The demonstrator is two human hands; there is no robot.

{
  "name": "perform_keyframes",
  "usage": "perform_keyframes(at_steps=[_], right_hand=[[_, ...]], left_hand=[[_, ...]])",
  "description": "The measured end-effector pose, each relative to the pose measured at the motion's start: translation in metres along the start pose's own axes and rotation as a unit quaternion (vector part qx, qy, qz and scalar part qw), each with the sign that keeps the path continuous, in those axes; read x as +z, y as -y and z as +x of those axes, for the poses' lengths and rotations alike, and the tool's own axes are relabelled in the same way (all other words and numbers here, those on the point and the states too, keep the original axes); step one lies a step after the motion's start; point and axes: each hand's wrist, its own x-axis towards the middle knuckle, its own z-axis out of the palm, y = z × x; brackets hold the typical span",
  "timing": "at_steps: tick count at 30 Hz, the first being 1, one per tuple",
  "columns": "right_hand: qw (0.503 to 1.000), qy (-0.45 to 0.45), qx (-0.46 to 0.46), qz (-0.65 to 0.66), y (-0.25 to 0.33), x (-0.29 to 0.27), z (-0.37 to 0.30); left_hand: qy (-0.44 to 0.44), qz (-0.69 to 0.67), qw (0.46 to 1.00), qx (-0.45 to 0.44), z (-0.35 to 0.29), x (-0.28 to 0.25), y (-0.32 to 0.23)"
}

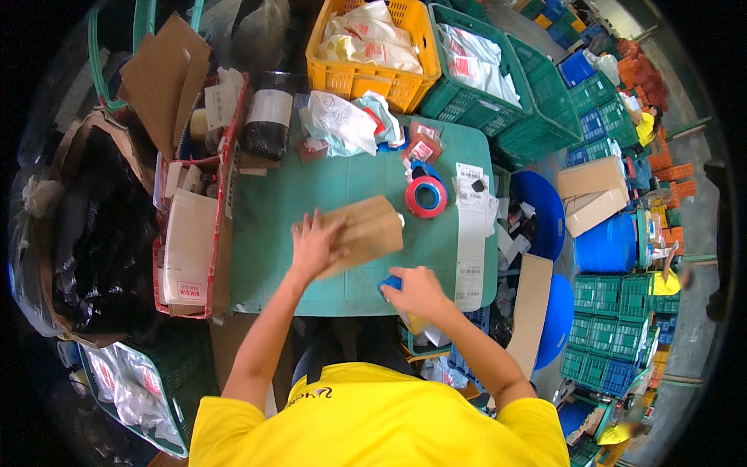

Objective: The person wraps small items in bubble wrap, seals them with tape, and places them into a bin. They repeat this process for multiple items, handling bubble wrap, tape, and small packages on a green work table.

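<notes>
A brown cardboard box lies slightly aslant on the green table, its outline a little blurred. My left hand rests on the box's left end with the fingers spread. Close to the table's front edge, my right hand is closed around what looks like a blue tape dispenser; a yellowish tape roll shows below the hand, and the palm hides the rest. Beyond the box sits a red tape roll on a blue holder. A strip of white printed labels runs down the table's right side.
White plastic parcels lie at the table's far side. Behind them stand a yellow crate and a green crate, both holding parcels. A red-edged carton with packets borders the left. Blue bins stand at right.
</notes>
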Motion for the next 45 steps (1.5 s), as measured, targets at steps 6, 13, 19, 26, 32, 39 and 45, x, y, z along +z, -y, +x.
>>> perform_keyframes(at_steps=[6, 13, 19, 26, 32, 39, 45], right_hand=[[0.97, -0.212, -0.062, 0.102, 0.052, -0.04, 0.07], [0.999, -0.028, 0.015, 0.026, 0.055, -0.031, 0.017], [0.998, -0.051, 0.031, 0.001, 0.006, 0.043, -0.017], [0.994, 0.051, -0.065, -0.076, -0.019, 0.07, 0.018], [0.876, -0.048, 0.059, 0.477, -0.174, 0.021, -0.024], [0.888, -0.275, 0.139, 0.34, -0.283, 0.068, 0.002], [0.899, -0.319, -0.141, 0.266, -0.018, -0.028, 0.087]], left_hand=[[-0.114, 0.056, 0.99, 0.06, -0.094, 0.067, -0.016], [-0.059, 0.011, 0.997, 0.048, -0.074, 0.045, -0.006], [0.006, -0.086, 0.996, 0.02, 0.007, 0.001, 0.032], [0.0, -0.085, 0.996, -0.034, 0.013, 0.012, 0.041], [-0.28, 0.151, 0.941, -0.116, -0.022, -0.156, 0.082], [-0.289, 0.308, 0.696, -0.581, -0.145, -0.363, 0.321], [-0.679, 0.233, 0.693, -0.058, -0.131, -0.409, 0.294]])
